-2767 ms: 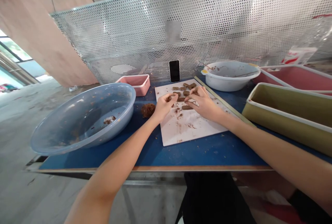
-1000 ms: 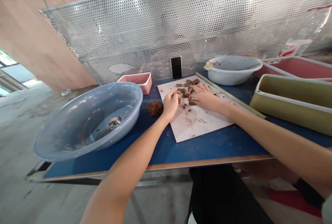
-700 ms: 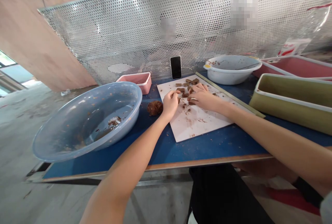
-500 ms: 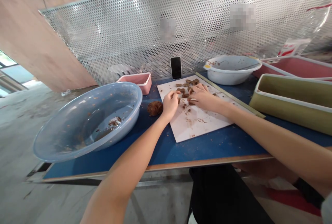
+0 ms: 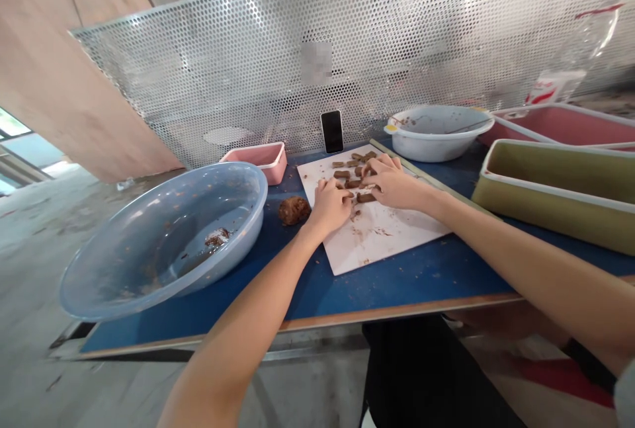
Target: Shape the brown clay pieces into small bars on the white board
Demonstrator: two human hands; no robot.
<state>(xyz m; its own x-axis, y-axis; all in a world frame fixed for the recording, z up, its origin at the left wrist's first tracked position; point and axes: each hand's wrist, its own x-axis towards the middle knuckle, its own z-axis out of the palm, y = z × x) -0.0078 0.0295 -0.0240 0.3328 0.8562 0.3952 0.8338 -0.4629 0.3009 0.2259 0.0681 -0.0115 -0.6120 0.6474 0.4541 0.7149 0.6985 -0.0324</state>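
On a white board [image 5: 367, 243], several short brown rolls [image 5: 342, 174] of a dough-like or clay-like material lie in rough rows among crumbs. My left hand [image 5: 331, 207] rests at the board's left side, fingers curled down near the rolls; what is under the fingertips is hidden. From the right, my right hand [image 5: 394, 183] reaches over the rolls with thumb and fingers apart. Its thumb is close to or touching a nearer brown roll [image 5: 366, 197]. A round brown lump [image 5: 294, 210] sits on the blue table left of the board.
A large blue basin [image 5: 119, 243] stands at left, overhanging the blue table [image 5: 307, 299]. Behind are a small pink tub [image 5: 278, 167] and an upright phone [image 5: 332, 131]. To the right are a strip [image 5: 421, 173], a white basin [image 5: 431, 145], an olive trough [image 5: 555, 206] and a pink tray [image 5: 585, 117].
My left hand has moved slightly nearer to me and right across the board, its fingers now lower. My right hand stays over the rolls with its thumb and fingers further apart.
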